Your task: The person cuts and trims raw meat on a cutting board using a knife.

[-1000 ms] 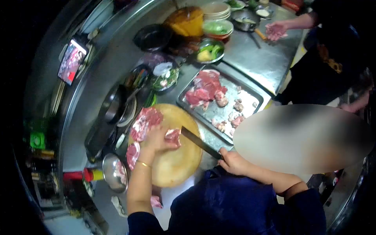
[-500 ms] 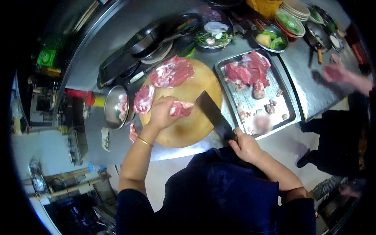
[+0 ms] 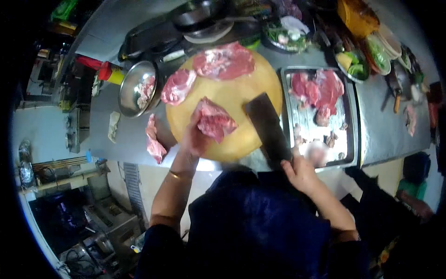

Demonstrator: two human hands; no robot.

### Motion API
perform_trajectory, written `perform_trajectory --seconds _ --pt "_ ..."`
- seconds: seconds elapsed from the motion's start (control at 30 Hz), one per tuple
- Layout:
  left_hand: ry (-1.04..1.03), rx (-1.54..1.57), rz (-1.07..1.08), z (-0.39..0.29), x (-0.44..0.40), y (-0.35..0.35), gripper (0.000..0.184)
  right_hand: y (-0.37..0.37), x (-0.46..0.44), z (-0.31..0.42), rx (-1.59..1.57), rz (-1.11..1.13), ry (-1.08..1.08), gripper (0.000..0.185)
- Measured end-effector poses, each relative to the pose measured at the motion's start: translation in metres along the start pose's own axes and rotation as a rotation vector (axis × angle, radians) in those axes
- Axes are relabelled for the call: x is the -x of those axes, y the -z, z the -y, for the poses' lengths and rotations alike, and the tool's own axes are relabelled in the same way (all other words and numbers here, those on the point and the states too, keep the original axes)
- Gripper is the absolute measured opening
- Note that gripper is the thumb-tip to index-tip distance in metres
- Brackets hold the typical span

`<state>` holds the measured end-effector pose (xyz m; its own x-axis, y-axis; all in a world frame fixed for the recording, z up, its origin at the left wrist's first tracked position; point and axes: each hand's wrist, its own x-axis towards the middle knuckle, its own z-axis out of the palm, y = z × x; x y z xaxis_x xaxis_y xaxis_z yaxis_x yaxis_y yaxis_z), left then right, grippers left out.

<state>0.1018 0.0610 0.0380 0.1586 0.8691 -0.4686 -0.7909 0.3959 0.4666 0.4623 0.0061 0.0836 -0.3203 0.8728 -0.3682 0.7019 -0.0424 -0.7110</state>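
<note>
Over the near left part of a round wooden chopping board (image 3: pixel 265 69), my left hand (image 3: pixel 194 139) is closed around a piece of raw red meat (image 3: pixel 216 122). My right hand (image 3: pixel 301 173) grips the handle of a dark cleaver (image 3: pixel 267 123), whose broad blade reaches over the board's right edge. At the back of the board lies a large slab of meat (image 3: pixel 225 63), with a smaller cut of meat (image 3: pixel 178 87) to its left. A pale strip of meat (image 3: pixel 154 142) rests on the steel counter left of the board.
Right of the board a metal tray (image 3: pixel 357 139) holds meat and small scraps. A steel bowl (image 3: pixel 125 95) with meat pieces stands at left. Pans (image 3: pixel 200 14) and a plate of greens (image 3: pixel 283 39) are behind. Another person in dark clothes (image 3: pixel 376 200) stands at right.
My left hand has turned and raised the meat piece. The view has swung, so the board sits higher. The other person's hand has left the right counter, where a strip of meat now lies.
</note>
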Motion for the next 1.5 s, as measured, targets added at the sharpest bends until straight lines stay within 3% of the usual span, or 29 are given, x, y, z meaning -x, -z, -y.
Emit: perform_trajectory --seconds 0.1,0.2,0.27,0.33,0.37,0.47,0.63,0.73,0.8,0.87,0.97,1.1,1.2,1.43,1.5 --pt "-0.111 -0.129 0.058 0.005 0.012 -0.016 0.063 0.005 -0.003 0.015 -0.010 -0.001 -0.029 0.033" --pt "-0.697 -0.798 -0.127 0.018 0.004 0.017 0.057 0.003 -0.007 0.020 0.043 0.001 -0.015 0.034" --pt "-1.109 -1.326 -0.399 0.013 0.005 0.016 0.044 0.004 -0.010 0.023 0.124 -0.035 0.039 0.035" --pt "-1.216 -1.870 -0.331 -0.008 0.026 -0.014 0.031 0.000 -0.006 0.026 0.186 -0.084 0.089 0.036" --pt "-1.210 -1.855 -0.233 -0.003 0.019 -0.004 0.019 -0.002 -0.004 0.031 0.161 -0.070 0.077 0.036" --pt "-1.079 -2.003 -0.149 0.007 0.025 -0.017 0.021 -0.006 -0.006 0.030 0.161 -0.056 0.046 0.039" --pt "-1.076 -1.925 -0.306 0.000 0.027 0.000 0.031 -0.001 0.002 0.033 0.204 -0.024 0.044 0.043" --pt "-1.070 -1.989 -0.100 -0.013 0.034 0.028 0.032 -0.006 0.009 0.031 0.101 -0.041 0.084 0.051" --pt "-1.116 -1.939 -0.047 -0.019 0.033 0.032 0.032 0.002 0.012 0.050 -0.054 0.000 -0.073 0.050" --pt "-1.176 -1.879 -0.012 -0.022 0.031 0.024 0.032 -0.001 0.014 0.052 -0.008 -0.109 0.015 0.048" --pt "-1.091 -1.819 0.015 -0.023 0.021 0.021 0.027 -0.011 0.014 0.053 0.083 -0.162 0.098 0.047" --pt "-1.059 -1.787 -0.038 -0.018 0.003 0.009 0.017 -0.016 0.003 0.079 0.148 -0.145 0.169 0.047" --pt "-1.098 -1.971 -0.136 -0.017 0.006 -0.003 0.020 -0.020 -0.012 0.104 0.240 -0.110 0.209 0.046" --pt "-1.018 -1.901 -0.149 -0.004 -0.006 0.024 0.021 -0.031 -0.024 0.131 0.371 -0.016 0.251 0.046" --pt "-1.013 -1.906 -0.155 -0.002 -0.006 0.024 0.022 -0.030 -0.022 0.139 0.418 -0.023 0.242 0.038"
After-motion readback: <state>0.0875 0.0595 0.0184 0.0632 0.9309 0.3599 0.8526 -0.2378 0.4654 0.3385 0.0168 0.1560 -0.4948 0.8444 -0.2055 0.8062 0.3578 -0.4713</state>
